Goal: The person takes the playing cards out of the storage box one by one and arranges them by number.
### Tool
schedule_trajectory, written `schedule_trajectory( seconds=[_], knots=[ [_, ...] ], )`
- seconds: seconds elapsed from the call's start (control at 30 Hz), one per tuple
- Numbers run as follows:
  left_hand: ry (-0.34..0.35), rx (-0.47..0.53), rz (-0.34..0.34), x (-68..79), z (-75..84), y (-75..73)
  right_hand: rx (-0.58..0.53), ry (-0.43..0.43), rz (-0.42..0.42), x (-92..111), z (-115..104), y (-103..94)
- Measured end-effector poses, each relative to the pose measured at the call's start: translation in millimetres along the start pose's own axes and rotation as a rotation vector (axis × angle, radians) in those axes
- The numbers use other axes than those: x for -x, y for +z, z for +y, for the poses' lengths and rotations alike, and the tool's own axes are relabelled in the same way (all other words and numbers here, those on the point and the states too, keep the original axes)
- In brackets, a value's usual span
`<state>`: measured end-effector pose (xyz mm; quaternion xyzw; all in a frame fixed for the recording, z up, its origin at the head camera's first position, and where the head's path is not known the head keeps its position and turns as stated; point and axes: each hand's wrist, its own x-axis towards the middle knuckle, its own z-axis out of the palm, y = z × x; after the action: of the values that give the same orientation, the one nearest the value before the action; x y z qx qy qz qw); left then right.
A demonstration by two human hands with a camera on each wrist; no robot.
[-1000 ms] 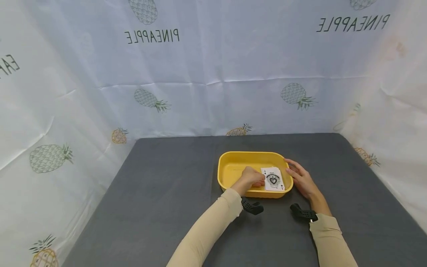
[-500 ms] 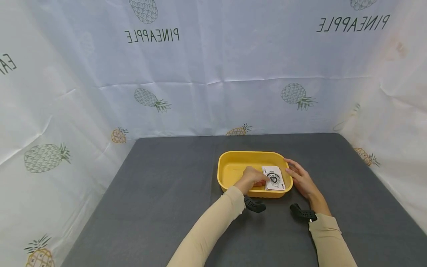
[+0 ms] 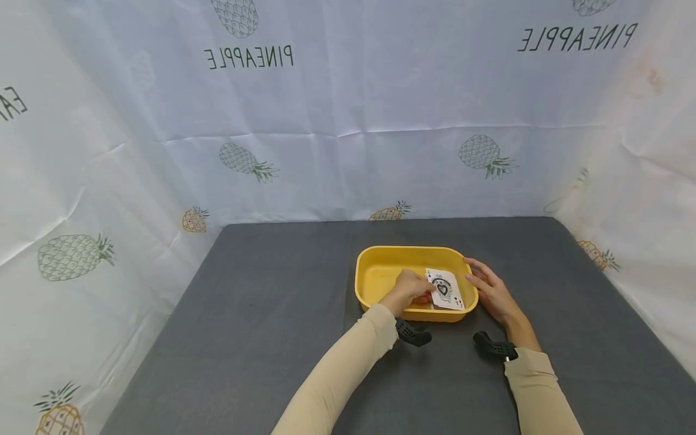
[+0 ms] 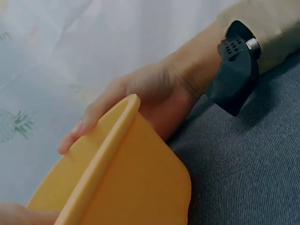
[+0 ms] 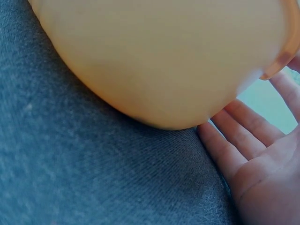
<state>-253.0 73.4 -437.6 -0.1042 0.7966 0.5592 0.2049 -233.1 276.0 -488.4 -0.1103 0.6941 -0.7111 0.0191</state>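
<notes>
A yellow plastic tray [image 3: 375, 257] stands on the table, and a small stack of white playing cards [image 3: 447, 291] lies in its right part. The top card shows a dark heart-shaped emblem and sits turned slightly off the one beneath. With curled fingers my left hand [image 3: 409, 286] pinches this card at its left edge; the fingertips are partly hidden in the head view. At the right end my right hand [image 3: 491, 294] rests against the tray, fingers fairly straight along the outer wall in the right wrist view [image 5: 265, 164], with the thumb at the rim.
The dark grey table [image 3: 261, 314] extends to both sides of the tray. A white curtain [image 3: 337, 175] with pineapple prints hangs behind it and at the sides. Each wrist bears a black camera mount [image 3: 414, 333] near the tray's front.
The top card has shifted a little left and tilted, baring the corner of the card beneath. My left hand moved slightly right, then back left. The right hand and tray stay still.
</notes>
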Motion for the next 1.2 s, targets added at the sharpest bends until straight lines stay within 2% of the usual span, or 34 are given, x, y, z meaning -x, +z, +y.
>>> schedule_trajectory(
  seconds=[0.13,0.23,0.37,0.53,0.7,0.9,1.2],
  knots=[
    [0.028,-0.037,0.05,1.4,1.1,-4.2,0.003,-0.001,-0.007,0,-1,0.0],
    [0.031,0.0,0.063,4.6,1.0,-8.3,0.008,0.0,-0.013,0,0,-0.4],
    [0.048,0.092,0.045,12.1,1.6,-14.9,-0.01,-0.008,-0.021,2,1,-0.2],
    [0.08,0.147,0.024,21.0,5.3,-23.1,-0.049,-0.023,-0.024,3,0,-0.1],
    [0.087,0.158,0.014,26.2,7.9,-33.5,-0.077,-0.031,-0.033,3,0,-0.6],
    [0.116,0.159,-0.049,26.7,6.7,-45.9,-0.1,-0.044,-0.041,4,1,-4.0],
    [0.148,0.146,-0.072,24.1,13.9,-74.2,-0.057,-0.026,-0.038,0,1,-2.7]
  ],
)
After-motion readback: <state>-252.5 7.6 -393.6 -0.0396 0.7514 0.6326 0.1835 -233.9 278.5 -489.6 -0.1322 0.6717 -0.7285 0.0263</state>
